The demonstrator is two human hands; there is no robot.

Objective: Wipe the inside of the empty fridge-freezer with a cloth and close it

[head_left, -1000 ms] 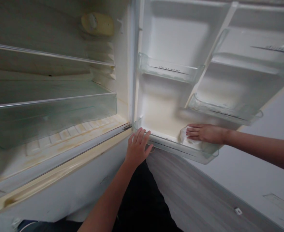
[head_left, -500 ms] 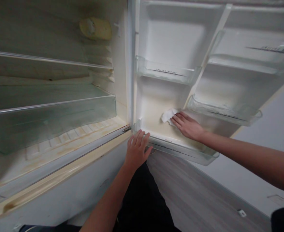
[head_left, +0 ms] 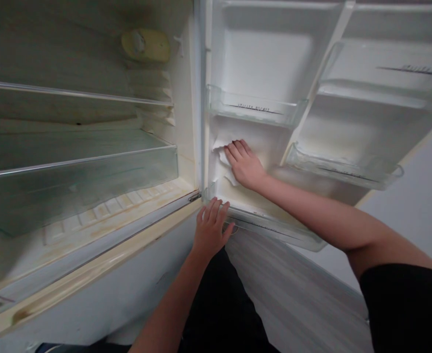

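My right hand presses a crumpled white tissue flat against the inner wall of the open fridge door. Part of the tissue is hidden under the palm, and its edges stick out on the left. My left hand rests at the hinge-side end of the clear bottom door bin, fingers apart and lying over its edge, holding nothing. A yellowish stain shows on the door wall beneath my right forearm.
To the left is the fridge interior, with a glass shelf, a clear drawer and a stained floor. A clear utility pocket sits above my right hand, and another door bin to its right.
My right hand has slid the tissue left and upward across the door wall, towards the hinge side. My left hand stays at the bottom bin's edge.
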